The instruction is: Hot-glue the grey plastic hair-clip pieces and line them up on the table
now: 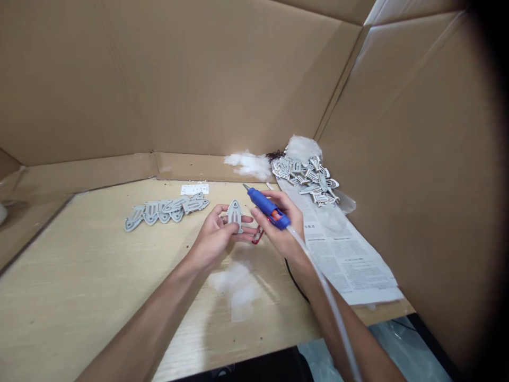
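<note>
Between the thumb and fingers of my left hand is a grey, pointed, boat-shaped piece, its tip facing away from me. My right hand is wrapped round a blue glue gun, whose metal nozzle points up and left, above and right of the piece without touching it. A whitish glue stick runs out of the gun's back end over my right forearm. Something small and red shows between the two hands.
A row of similar grey pieces lies at left, near a white card. More are heaped on newspaper at right, beside white fluff. Thin white material lies on the wooden table. Cardboard walls rise behind.
</note>
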